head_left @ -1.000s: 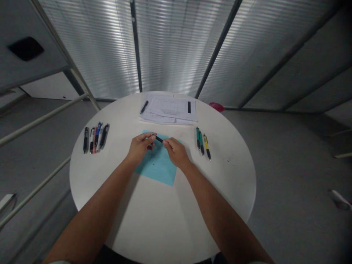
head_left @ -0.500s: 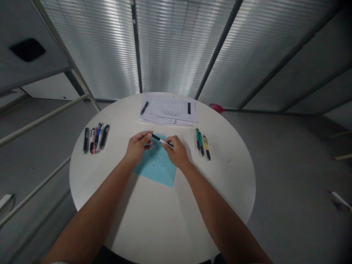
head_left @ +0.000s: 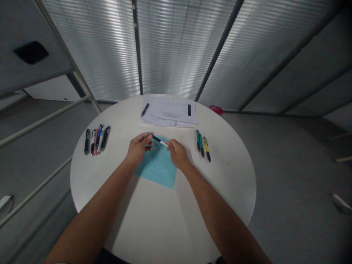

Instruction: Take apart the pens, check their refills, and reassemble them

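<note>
Between my two hands, over the blue sheet of paper [head_left: 158,170], is a black-and-white pen [head_left: 160,140]. My left hand [head_left: 138,148] pinches its dark end between thumb and fingers. My right hand [head_left: 177,152] is closed at the white end, fingers curled, hiding whatever lies inside them. The sheet rests on the round white table [head_left: 162,220], partly covered by both hands. Right of my right hand lie two green pens [head_left: 200,143] and a yellow-and-black pen [head_left: 207,150]. Far to the left is a row of several pens [head_left: 96,140], black, pink, blue and white.
A stack of printed papers [head_left: 169,112] lies at the table's far edge, with a black pen [head_left: 145,109] on it. Pale metal rails [head_left: 44,120] stand left of the table. Blind-covered glass panels [head_left: 170,47] rise behind it. A pinkish-red object [head_left: 216,109] shows beyond the far-right edge.
My right hand has shifted slightly right along the pen, and the dark part that stuck out past its fingers no longer shows. My left hand keeps its pinch.
</note>
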`<state>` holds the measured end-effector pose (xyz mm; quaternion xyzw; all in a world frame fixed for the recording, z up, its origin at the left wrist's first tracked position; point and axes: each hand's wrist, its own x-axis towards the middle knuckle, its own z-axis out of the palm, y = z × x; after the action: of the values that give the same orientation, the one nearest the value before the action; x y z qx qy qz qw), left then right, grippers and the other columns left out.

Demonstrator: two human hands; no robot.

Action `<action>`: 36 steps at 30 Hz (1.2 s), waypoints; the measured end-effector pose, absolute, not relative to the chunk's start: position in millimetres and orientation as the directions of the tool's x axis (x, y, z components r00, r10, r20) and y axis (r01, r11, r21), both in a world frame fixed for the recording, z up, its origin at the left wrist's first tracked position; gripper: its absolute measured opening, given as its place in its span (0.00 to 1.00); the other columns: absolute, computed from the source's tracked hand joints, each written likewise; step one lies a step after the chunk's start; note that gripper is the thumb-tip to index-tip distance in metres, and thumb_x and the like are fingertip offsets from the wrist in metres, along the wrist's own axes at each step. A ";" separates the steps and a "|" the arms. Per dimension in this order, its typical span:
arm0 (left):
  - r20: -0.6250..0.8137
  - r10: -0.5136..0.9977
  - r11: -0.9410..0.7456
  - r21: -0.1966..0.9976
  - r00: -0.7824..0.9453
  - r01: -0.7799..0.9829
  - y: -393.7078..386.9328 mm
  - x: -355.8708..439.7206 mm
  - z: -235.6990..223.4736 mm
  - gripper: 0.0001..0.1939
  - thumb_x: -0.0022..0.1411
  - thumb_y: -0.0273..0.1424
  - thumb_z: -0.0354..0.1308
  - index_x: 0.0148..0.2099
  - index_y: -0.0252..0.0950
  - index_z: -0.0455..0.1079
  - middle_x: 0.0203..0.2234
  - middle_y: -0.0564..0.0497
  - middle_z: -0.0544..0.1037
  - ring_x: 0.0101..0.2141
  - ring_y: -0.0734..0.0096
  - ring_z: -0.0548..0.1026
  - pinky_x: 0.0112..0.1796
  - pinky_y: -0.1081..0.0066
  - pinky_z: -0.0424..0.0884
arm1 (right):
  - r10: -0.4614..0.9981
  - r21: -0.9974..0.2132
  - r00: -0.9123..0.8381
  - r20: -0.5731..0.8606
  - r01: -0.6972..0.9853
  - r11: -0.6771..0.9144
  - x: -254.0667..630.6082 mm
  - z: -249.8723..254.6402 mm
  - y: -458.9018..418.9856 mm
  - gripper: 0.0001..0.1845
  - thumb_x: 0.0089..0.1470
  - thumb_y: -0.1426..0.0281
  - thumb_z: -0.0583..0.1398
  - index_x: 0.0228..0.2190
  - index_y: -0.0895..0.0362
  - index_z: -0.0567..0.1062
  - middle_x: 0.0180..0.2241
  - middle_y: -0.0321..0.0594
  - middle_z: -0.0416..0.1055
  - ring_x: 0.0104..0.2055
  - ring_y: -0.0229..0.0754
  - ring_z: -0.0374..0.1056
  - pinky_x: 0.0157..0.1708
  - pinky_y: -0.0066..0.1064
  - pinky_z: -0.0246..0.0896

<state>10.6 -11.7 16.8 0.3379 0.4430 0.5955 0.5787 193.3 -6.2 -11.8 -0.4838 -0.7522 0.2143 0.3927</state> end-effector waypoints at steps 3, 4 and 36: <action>-0.106 0.989 0.057 0.914 -0.101 -0.401 -11.4 10.6 15.6 0.17 0.49 0.35 0.70 0.41 0.32 0.76 0.27 0.50 0.73 0.26 0.76 0.72 0.24 0.75 0.68 | 0.919 -0.746 -0.212 0.333 0.537 0.394 194.0 -11.9 -7.9 0.15 0.66 0.58 0.49 0.40 0.51 0.71 0.27 0.33 0.71 0.30 0.40 0.68 0.34 0.32 0.60; -0.106 0.989 0.054 0.910 -0.106 -0.411 -11.1 10.4 15.4 0.17 0.50 0.35 0.70 0.41 0.32 0.76 0.27 0.51 0.72 0.26 0.76 0.71 0.24 0.75 0.68 | 0.921 -0.757 -0.201 0.333 0.526 0.388 193.9 -12.2 -8.3 0.14 0.64 0.57 0.51 0.42 0.51 0.70 0.29 0.33 0.72 0.31 0.40 0.69 0.34 0.31 0.61; 0.019 0.973 -0.058 0.984 -0.228 -0.167 -9.8 8.1 15.8 0.15 0.48 0.38 0.71 0.36 0.35 0.80 0.30 0.49 0.77 0.28 0.75 0.70 0.29 0.72 0.66 | 0.998 -0.938 0.060 0.026 -0.344 0.045 203.1 -3.0 6.8 0.17 0.49 0.53 0.63 0.32 0.53 0.70 0.22 0.31 0.66 0.21 0.34 0.60 0.21 0.27 0.54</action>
<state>8.1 -9.8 15.8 0.4044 0.4987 0.6046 0.4714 203.1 6.8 -3.0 -0.4090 -0.3996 0.5569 0.6024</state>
